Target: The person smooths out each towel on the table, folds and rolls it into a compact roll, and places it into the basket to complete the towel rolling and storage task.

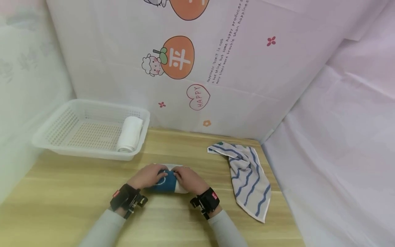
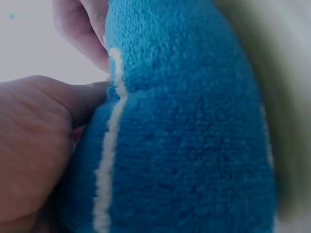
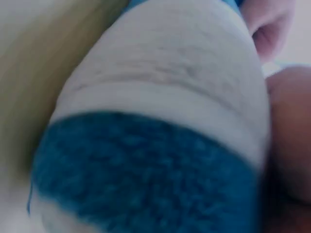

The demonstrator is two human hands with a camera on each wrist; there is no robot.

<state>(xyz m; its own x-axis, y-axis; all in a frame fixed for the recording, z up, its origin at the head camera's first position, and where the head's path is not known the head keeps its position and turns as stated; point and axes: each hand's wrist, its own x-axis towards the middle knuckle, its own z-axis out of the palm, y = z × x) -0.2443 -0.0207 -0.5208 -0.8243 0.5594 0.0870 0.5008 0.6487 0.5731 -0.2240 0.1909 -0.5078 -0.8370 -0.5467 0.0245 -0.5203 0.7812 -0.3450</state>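
A blue and white terry towel, rolled or folded into a thick bundle, lies on the table between both hands. My left hand grips its left part, the thumb lying against the blue cloth by a white line. At the other side my right hand grips the towel near its white part, thumb toward the middle. The right wrist view shows the bundle's white band and blue end close up. Fingers behind the roll are mostly hidden.
At the back left stands a white plastic basket with a rolled white towel along its right side. A crumpled white towel with blue wavy stripes lies at right on the wooden table. Printed cloth hangs behind.
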